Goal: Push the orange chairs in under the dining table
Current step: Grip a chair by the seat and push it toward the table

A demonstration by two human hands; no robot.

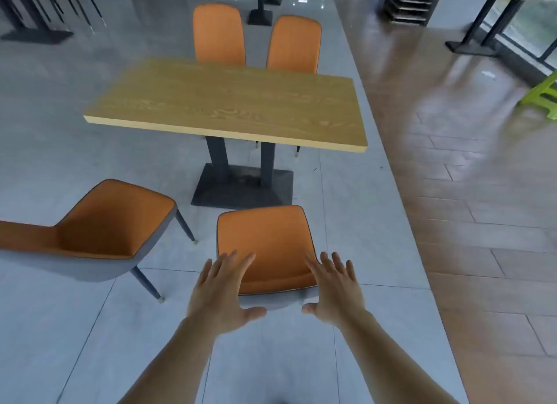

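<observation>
At six o'clock, both arms are reaching forward, left hand (221, 295) and right hand (337, 292) spreading open, gripping nothing, partly hiding the near orange chair (265, 244) standing clear of the wooden surface (226, 102).

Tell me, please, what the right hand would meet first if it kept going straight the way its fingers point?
Most likely the backrest of the near orange chair: the right hand, open, reaches toward its right edge. Whether it already touches is unclear from this angle.
</observation>
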